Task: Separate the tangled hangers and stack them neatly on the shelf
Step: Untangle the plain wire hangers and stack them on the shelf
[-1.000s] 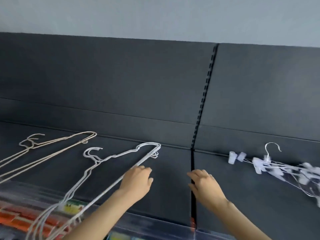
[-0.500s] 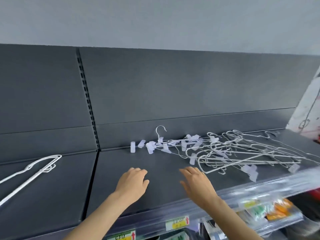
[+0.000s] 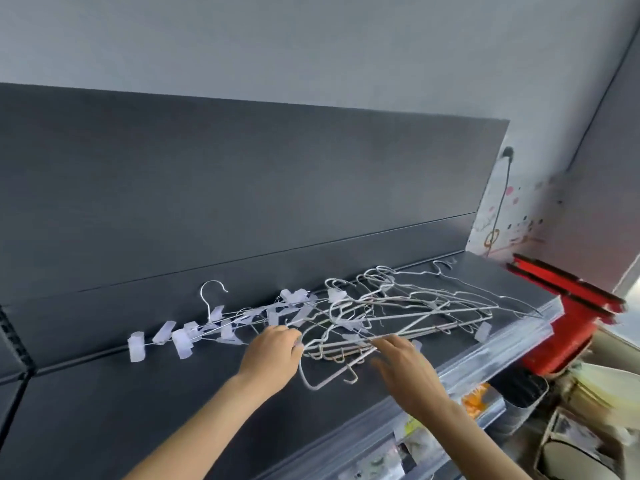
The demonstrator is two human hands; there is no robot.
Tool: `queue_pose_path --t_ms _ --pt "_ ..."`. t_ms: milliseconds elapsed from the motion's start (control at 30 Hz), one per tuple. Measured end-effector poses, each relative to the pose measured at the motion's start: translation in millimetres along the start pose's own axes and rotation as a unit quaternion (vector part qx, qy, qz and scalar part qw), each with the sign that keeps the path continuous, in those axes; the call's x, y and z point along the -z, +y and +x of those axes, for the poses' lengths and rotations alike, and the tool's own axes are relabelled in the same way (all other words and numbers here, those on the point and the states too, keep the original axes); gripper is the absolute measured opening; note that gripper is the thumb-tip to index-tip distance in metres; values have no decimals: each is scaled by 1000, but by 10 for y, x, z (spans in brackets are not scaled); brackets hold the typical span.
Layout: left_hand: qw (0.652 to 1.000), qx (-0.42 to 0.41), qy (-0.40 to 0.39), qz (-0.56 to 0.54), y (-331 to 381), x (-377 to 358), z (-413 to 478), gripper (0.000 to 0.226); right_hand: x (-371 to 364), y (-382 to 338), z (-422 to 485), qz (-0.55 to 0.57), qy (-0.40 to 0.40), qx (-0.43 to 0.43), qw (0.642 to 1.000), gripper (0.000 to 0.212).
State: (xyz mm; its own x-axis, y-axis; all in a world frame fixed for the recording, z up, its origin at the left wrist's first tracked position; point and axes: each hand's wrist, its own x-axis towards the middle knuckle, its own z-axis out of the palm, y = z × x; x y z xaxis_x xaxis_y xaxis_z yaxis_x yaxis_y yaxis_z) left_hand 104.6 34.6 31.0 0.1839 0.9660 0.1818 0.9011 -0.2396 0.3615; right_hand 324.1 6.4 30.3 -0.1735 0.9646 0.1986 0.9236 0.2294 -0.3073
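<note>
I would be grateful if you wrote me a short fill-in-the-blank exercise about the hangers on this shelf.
The tangled hangers lie on a dark shelf, their white clips mostly toward the ___ end.
The right hand reaches over the wires with ___ fingers.
The left hand meets the tangle with ___ fingers.
The object past the shelf's right end is ___.
Missing words: left; straight; curled; red.

One head-worn view looks forward and slightly down across the shelf [image 3: 104, 410] from its front edge, close.
</note>
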Motion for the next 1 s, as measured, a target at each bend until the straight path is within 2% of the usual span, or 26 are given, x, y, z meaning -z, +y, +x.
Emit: queue_pose_path --t_ms 133,400,633,733,800,900,967,1000 --pt "999 -17 12 -25 80 -112 449 29 36 360 288 -9 12 -37 999 36" --pt "998 -55 -28 -13 310 -421 1183 32 -19 1060 675 -3 27 -103 994 31" --pt "996 6 -83 -12 369 -573 1509 41 -50 1700 1293 5 18 -88 996 24" --pt "996 38 -79 -15 423 -574 1542 28 -59 1994 1632 -22 -26 -84 996 26" --pt "996 51 -78 -4 441 -571 1530 12 -57 2171 1856 -53 -77 -96 991 39" --pt "993 78 -82 26 436 -556 1439 16 -104 2379 2115 -81 -171 -109 976 52" --pt "989 113 -86 45 403 -548 1355 16 -162 2461 2188 -89 -196 -94 972 43" --pt "986 134 -82 53 389 -540 1317 15 -194 2493 2214 -82 -183 -79 976 33"
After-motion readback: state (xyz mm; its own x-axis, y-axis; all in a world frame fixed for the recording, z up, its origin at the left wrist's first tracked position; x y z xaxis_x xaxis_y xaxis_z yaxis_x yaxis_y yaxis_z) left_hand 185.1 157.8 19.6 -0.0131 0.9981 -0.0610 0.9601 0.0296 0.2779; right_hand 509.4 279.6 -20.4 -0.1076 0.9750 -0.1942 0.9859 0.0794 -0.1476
